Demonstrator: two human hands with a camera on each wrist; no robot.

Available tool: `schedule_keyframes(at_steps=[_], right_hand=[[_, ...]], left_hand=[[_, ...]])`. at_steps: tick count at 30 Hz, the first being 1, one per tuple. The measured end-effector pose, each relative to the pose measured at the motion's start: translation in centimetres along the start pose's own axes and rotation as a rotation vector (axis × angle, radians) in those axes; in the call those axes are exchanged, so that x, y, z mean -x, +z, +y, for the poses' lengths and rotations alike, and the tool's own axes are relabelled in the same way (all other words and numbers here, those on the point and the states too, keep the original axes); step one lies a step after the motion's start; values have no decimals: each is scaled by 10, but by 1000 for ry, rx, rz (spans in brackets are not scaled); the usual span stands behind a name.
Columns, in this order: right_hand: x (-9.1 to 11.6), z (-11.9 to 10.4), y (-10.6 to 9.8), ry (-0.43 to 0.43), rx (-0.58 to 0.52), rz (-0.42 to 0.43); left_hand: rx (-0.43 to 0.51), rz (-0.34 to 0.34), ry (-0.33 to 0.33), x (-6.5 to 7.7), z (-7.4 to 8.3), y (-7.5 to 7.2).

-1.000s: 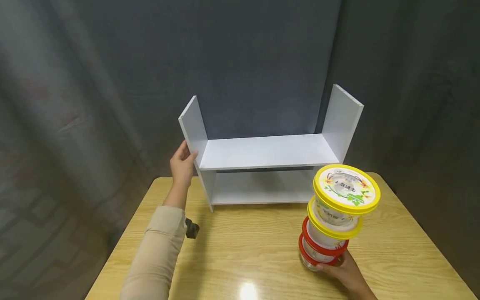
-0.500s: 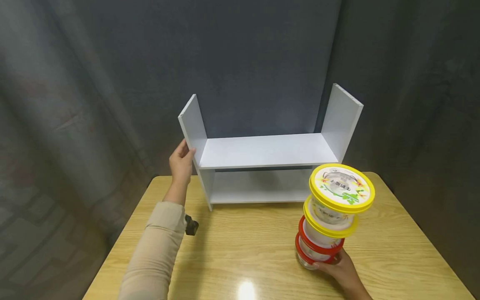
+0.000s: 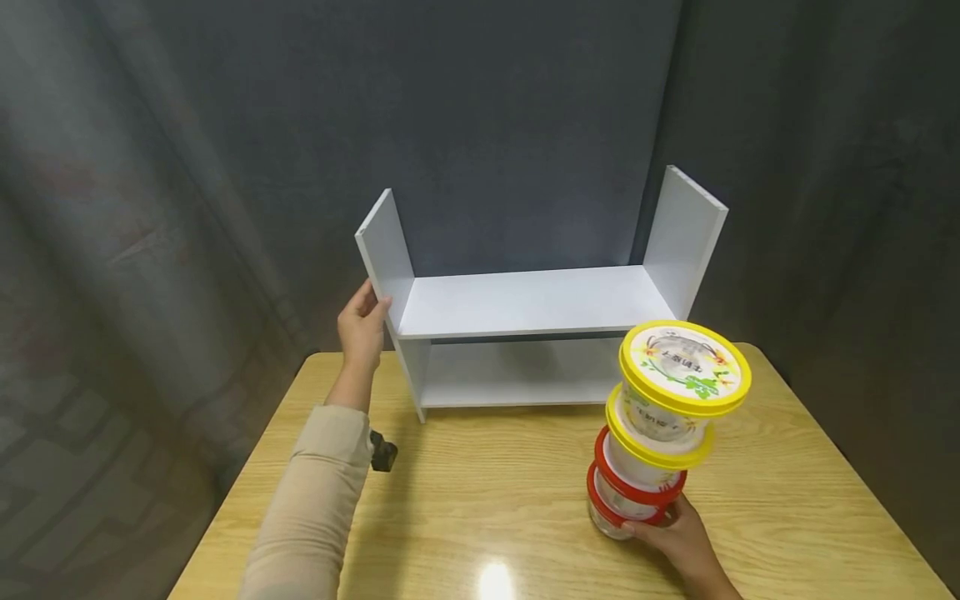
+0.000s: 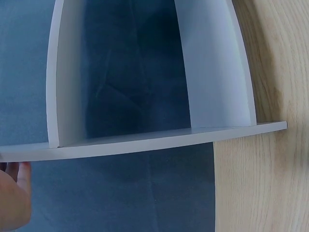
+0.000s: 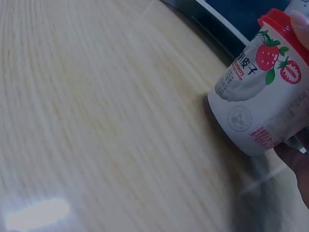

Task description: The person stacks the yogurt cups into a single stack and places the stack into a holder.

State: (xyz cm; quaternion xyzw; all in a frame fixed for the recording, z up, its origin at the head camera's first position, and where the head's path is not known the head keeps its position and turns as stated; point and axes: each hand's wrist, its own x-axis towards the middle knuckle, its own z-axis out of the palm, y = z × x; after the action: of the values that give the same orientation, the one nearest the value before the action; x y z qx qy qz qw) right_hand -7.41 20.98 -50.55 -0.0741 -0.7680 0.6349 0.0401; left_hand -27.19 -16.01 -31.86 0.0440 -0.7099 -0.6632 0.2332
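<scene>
A white two-tier shelf (image 3: 536, 300) stands at the back of the table. My left hand (image 3: 362, 329) pinches the front edge of its left side panel (image 3: 388, 258), thumb in front and fingers behind. Down at the right, my right hand (image 3: 681, 540) grips the lowest tub (image 5: 260, 92) of a leaning stack, near its red lid. That tub is white with printed strawberries, and its base is close over the table in the right wrist view. Above it sit another red-lidded tub (image 3: 630, 498) and two yellow-lidded ones, the topmost tub (image 3: 684, 367) overlapping the shelf's right end.
The wooden table (image 3: 480, 492) has rounded far corners, and a grey curtain (image 3: 525, 125) hangs behind it. A small black object (image 3: 383, 452) shows beside the left sleeve (image 3: 311, 500). The shelf's right panel (image 3: 686, 242) rises behind the stack.
The right hand and its stack of tubs have shifted slightly left, and the top tub sits a little higher in the view. The left hand keeps its hold on the shelf panel.
</scene>
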Motion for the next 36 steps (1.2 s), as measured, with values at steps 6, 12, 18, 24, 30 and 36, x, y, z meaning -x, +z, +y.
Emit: schedule_keyframes(at_steps=[6, 12, 18, 24, 30, 36], right_hand=[[-2, -19, 0, 2, -5, -22], [-13, -33, -4, -118, 51, -37], [-28, -44, -10, -223, 64, -85], [-44, -63, -17, -274, 86, -147], [-59, -85, -19, -361, 84, -198], [-71, -109, -17, -408, 143, -203]], left_hand=[[-9, 8, -3, 1, 0, -1], [-12, 25, 23, 2, 0, 1], [-12, 29, 35, 3, -2, 3], [-35, 26, 36, 4, -3, 4], [-59, 22, 17, 4, -4, 4], [-55, 20, 22, 6, -4, 5]])
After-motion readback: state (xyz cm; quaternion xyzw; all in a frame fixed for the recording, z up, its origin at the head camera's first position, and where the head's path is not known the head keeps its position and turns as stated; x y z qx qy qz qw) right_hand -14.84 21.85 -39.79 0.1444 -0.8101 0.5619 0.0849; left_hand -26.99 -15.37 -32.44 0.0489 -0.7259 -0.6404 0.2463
